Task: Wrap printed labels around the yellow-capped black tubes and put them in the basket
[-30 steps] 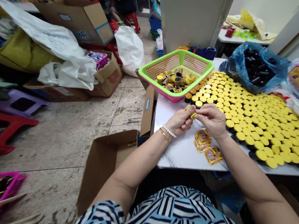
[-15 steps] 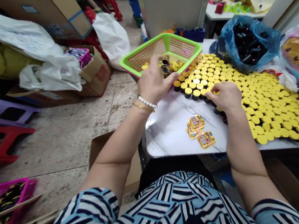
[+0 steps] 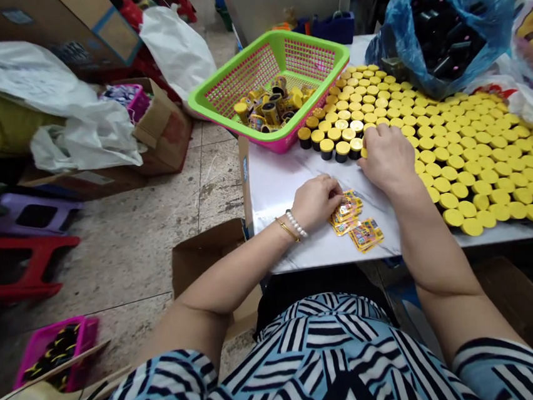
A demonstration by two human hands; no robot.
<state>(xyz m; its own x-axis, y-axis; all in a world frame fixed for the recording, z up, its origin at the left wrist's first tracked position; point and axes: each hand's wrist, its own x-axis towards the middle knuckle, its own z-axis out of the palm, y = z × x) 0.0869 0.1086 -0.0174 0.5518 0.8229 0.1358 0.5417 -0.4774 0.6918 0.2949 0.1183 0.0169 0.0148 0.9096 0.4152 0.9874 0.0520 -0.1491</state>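
Observation:
My left hand (image 3: 318, 202), with a pearl bracelet at its wrist, is at the upper pile of small yellow printed labels (image 3: 350, 206). Its fingertips are pinched on the edge of a label. A second pile of labels (image 3: 366, 234) lies just in front. At the near edge of the massed black jars with yellow lids (image 3: 467, 177), my right hand (image 3: 388, 155) has its fingers closed on a jar, mostly hidden beneath it. Left of that hand, several jars stand upright, such as this jar (image 3: 341, 150).
A green and pink basket (image 3: 204, 99) with label-wrapped jars stands at the table's back left corner. Behind the jars sits a blue plastic bag (image 3: 402, 42) of black containers. Below the table's left edge is an open cardboard box (image 3: 210, 249); stools (image 3: 27, 257) stand farther left.
My left hand has come away from the basket, down to the label pile, and its fingers have closed. My right hand stays at the jars' edge. The view has tilted slightly.

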